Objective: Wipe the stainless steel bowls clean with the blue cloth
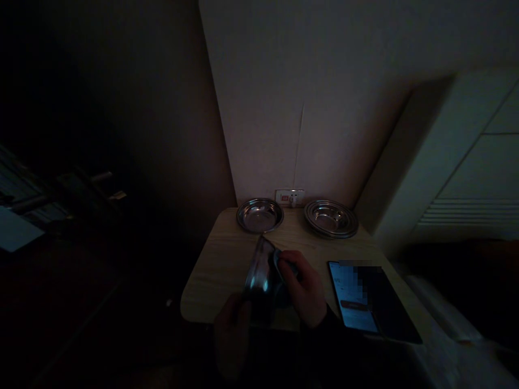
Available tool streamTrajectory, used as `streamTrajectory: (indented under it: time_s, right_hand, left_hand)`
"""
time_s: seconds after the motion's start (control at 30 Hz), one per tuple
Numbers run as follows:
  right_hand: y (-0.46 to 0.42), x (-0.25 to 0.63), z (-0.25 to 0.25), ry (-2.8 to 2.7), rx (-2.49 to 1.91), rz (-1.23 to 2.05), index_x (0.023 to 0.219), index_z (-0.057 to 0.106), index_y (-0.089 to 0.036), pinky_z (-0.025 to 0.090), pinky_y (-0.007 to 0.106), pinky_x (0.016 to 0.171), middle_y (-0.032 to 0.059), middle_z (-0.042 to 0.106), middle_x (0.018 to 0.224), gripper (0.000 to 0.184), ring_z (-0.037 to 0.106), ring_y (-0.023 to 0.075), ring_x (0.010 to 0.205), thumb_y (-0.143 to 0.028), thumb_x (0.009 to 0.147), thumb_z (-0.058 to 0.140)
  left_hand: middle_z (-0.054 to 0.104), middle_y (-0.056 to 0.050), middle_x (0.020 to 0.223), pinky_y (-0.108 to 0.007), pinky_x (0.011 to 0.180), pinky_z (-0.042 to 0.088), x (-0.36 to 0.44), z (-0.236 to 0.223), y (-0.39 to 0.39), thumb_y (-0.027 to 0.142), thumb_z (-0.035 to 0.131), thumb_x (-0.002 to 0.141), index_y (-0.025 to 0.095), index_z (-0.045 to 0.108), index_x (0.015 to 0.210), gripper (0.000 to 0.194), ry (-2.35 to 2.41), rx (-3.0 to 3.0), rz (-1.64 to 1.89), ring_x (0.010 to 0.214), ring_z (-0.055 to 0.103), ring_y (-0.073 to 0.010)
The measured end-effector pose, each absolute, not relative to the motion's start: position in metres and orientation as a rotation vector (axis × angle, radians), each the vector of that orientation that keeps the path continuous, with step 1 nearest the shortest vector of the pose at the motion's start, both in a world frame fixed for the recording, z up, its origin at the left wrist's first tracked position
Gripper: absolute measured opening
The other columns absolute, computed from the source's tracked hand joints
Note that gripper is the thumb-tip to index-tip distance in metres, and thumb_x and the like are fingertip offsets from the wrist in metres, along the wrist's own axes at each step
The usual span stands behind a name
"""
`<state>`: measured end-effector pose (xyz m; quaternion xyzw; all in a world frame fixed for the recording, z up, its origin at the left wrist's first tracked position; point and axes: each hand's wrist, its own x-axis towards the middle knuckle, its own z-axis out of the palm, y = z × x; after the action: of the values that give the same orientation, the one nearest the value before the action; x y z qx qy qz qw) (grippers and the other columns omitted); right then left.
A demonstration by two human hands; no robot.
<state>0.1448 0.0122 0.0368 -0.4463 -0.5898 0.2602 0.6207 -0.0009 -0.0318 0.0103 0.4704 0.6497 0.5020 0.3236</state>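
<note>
A shiny metal plate [260,270] is held tilted on its edge above the front of the small table. My left hand [232,327] is closed on its lower left edge, though the fingers are dim. On the plate's upper right side, my right hand [302,286] pinches a bluish cloth [278,258] against the metal. Behind them a round metal plate [259,216] lies at the back left of the table, and a stack of several metal plates [331,219] lies at the back right.
The wooden tabletop [214,270] stands against a wall with a socket [290,197] and a plug in it. A lit tablet or folding phone [352,297] lies at the right edge. To the right rises a pale padded headboard [446,162]. The room is very dark.
</note>
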Motion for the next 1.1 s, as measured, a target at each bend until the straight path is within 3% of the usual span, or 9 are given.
streamTrajectory:
  time_s: [0.1, 0.2, 0.43, 0.57, 0.8, 1.1]
  right_hand:
    - [0.010, 0.146, 0.038, -1.365, -0.967, 0.549, 0.086, 0.063, -0.020, 0.048, 0.028, 0.073, 0.0039, 0.064, 0.087, 0.011, 0.059, 0.0153, 0.082, -0.022, 0.081, 0.053]
    - [0.009, 0.147, 0.037, -1.361, -0.967, 0.570, 0.086, 0.063, -0.021, 0.048, 0.027, 0.073, 0.0036, 0.065, 0.086, 0.012, 0.060, 0.0152, 0.081, -0.022, 0.081, 0.053]
    - [0.005, 0.144, 0.031, -1.222, -1.081, 0.825, 0.089, 0.064, -0.020, 0.047, 0.026, 0.068, 0.0034, 0.066, 0.085, 0.020, 0.060, 0.0159, 0.077, -0.034, 0.081, 0.053]
    - [0.007, 0.145, 0.024, -0.990, -1.040, 1.017, 0.085, 0.063, -0.019, 0.043, 0.024, 0.057, 0.0002, 0.063, 0.072, 0.025, 0.056, 0.0136, 0.064, -0.042, 0.077, 0.057]
    - [0.012, 0.153, 0.019, -0.634, -0.883, 1.229, 0.083, 0.060, -0.020, 0.041, 0.023, 0.057, -0.0032, 0.060, 0.070, 0.028, 0.054, 0.0114, 0.061, -0.044, 0.069, 0.066]
    - [0.012, 0.157, 0.022, -0.717, -0.972, 1.135, 0.079, 0.058, -0.018, 0.040, 0.022, 0.053, -0.0034, 0.058, 0.065, 0.029, 0.052, 0.0106, 0.057, -0.045, 0.071, 0.064]
  left_hand:
    - [0.068, -0.010, 0.096, -0.037, 0.082, 0.049, -0.002, 0.016, -0.030, 0.049, 0.052, 0.067, 0.015, 0.066, 0.091, 0.044, 1.637, 1.268, 1.291, 0.090, 0.062, -0.0252]
    - [0.066, -0.010, 0.104, -0.035, 0.087, 0.046, -0.006, 0.020, -0.031, 0.050, 0.051, 0.069, 0.016, 0.066, 0.095, 0.045, 1.616, 1.246, 1.258, 0.098, 0.060, -0.0246]
    - [0.069, -0.011, 0.092, -0.036, 0.078, 0.050, -0.003, 0.032, -0.033, 0.047, 0.055, 0.066, 0.015, 0.067, 0.086, 0.040, 1.666, 1.219, 1.236, 0.087, 0.063, -0.0257]
    - [0.069, -0.009, 0.079, -0.032, 0.069, 0.052, -0.001, 0.035, -0.029, 0.049, 0.056, 0.066, 0.014, 0.066, 0.078, 0.037, 1.619, 1.234, 1.264, 0.076, 0.064, -0.0231]
    - [0.067, -0.008, 0.100, -0.033, 0.085, 0.046, 0.004, 0.038, -0.023, 0.048, 0.048, 0.075, 0.018, 0.065, 0.094, 0.040, 1.585, 1.361, 1.158, 0.095, 0.060, -0.0220]
    - [0.066, -0.008, 0.095, -0.030, 0.076, 0.048, 0.005, 0.047, -0.029, 0.050, 0.047, 0.074, 0.017, 0.059, 0.091, 0.039, 1.687, 1.235, 1.255, 0.087, 0.061, -0.0207]
